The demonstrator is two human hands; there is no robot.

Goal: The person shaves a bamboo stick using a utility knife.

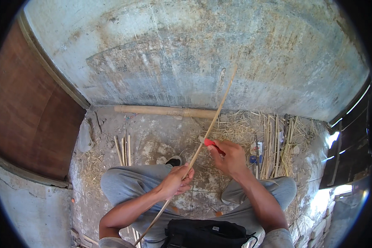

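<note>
A long, thin bamboo strip (215, 117) runs slantwise in front of me, from above my left thigh up toward the wall. My left hand (175, 182) is closed around it near the middle, between my knees. In my right hand (230, 158) is a small knife with a red handle (211, 144), gripped between thumb and fingers. Its short blade meets the strip a little beyond my left hand.
A thick bamboo pole (161, 110) lies along the wall's foot. Bundled strips (273, 144) and shavings (231, 131) lie at the right, more strips (123, 151) by my left knee. A black bag (206, 234) rests at my lap; a brown door (37, 103) stands left.
</note>
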